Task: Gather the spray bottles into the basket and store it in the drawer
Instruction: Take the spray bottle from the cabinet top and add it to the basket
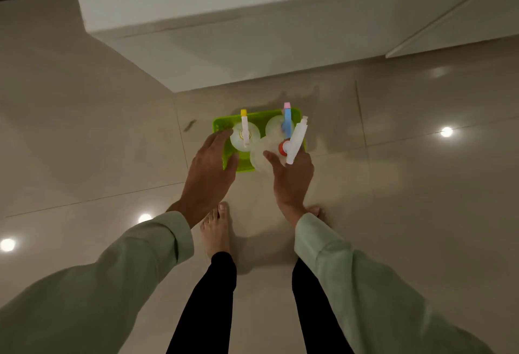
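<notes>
A bright green basket (261, 116) stands on the floor in front of my feet. Three clear spray bottles stand in it: one with a white and yellow sprayer (244, 129), one with a blue and pink sprayer (287, 121), and one with a white sprayer and red collar (295, 143). My left hand (209, 168) hovers over the basket's left edge, fingers apart, holding nothing. My right hand (293, 176) is at the front right of the basket, with its fingers around the body of the red-collared bottle.
A white cabinet (252, 39) rises just beyond the basket, with a panel seam at the upper right (449, 19). Glossy beige floor tiles (421, 185) reflect ceiling lights. My bare feet (216, 227) stand right behind the basket.
</notes>
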Motion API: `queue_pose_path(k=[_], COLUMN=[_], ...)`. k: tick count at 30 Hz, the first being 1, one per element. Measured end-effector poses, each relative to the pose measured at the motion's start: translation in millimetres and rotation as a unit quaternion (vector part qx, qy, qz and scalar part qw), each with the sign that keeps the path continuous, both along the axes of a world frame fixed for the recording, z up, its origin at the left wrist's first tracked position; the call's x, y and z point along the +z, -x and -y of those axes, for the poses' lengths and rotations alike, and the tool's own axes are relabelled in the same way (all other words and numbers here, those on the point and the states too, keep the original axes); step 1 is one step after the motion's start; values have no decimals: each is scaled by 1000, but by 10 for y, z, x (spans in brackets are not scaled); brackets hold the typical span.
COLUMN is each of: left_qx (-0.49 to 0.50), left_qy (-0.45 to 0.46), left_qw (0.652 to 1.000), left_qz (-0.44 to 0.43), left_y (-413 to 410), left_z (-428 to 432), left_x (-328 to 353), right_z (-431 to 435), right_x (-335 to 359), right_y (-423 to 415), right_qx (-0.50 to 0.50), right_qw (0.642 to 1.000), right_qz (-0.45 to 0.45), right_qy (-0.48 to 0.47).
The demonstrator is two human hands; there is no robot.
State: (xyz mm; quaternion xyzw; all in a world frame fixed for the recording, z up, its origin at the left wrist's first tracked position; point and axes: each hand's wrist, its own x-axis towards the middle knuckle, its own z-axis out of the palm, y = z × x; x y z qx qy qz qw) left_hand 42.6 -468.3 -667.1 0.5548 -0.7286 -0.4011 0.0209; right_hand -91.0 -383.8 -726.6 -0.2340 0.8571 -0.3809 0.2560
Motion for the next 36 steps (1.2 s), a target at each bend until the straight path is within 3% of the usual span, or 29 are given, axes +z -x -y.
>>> queue_pose_path(k=[13, 20, 28, 36], left_qx=[15, 63, 88, 149], left_qy=[-12, -5, -5, -53], left_qw=[1000, 998, 995, 982], left_qz=[10, 20, 53, 104], left_y=[215, 349, 393, 459], left_z=[218, 337, 394, 528], left_x=[-688, -850, -940, -1026], right_z=[128, 117, 48, 109], right_x=[-736, -903, -944, -599], right_y=[-104, -105, 56, 597], right_qx=[70, 113, 177, -8], right_qw=[993, 986, 979, 999], right_qz=[-79, -63, -9, -26], right_qy=[-47, -106, -104, -30])
